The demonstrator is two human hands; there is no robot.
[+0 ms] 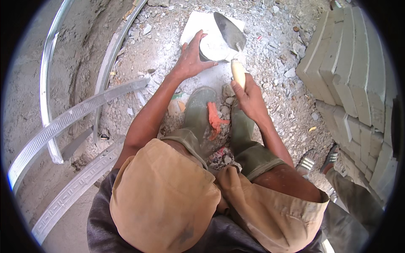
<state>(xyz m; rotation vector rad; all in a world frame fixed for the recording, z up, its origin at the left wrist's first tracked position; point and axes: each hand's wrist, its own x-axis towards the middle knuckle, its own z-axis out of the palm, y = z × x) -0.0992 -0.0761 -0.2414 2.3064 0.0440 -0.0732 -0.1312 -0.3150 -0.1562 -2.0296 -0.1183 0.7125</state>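
Observation:
My right hand (252,96) is closed round the pale handle of a pointed trowel (228,31). The trowel's dark grey blade points away from me, over the right side of a round container (203,55) filled with white powder (215,45). Against the container's left side, my left hand (190,61) is curved, thumb along the near edge and fingers at the far left. Its grip steadies the container, though some of the contact is hidden. A white sheet-like piece (192,25) shows behind the container; its exact kind is unclear.
Curved-looking metal profiles (80,105) lie at the left. Stacked grey blocks (341,67) stand at the right. Rubble and white dust cover the ground (274,50). An orange-red scrap (216,120) lies between my boots (200,109). Another person's feet (307,162) are at the lower right.

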